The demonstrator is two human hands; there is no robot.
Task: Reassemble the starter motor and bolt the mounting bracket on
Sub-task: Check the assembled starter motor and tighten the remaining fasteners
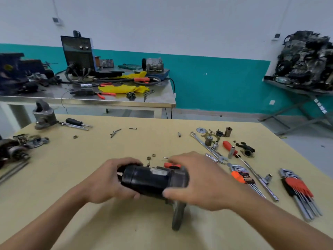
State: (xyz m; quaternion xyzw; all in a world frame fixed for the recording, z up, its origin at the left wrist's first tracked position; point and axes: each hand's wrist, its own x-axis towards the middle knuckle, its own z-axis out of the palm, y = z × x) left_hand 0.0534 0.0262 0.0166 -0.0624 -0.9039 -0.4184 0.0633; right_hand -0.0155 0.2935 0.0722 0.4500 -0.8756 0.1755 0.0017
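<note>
We see the left hand (110, 179) gripping the starter motor's (151, 181) black end; the right hand (196, 179) grasps its grey housing, hiding that end; details blur.

Both hands (155, 181) grip the starter motor (153, 179).
</note>
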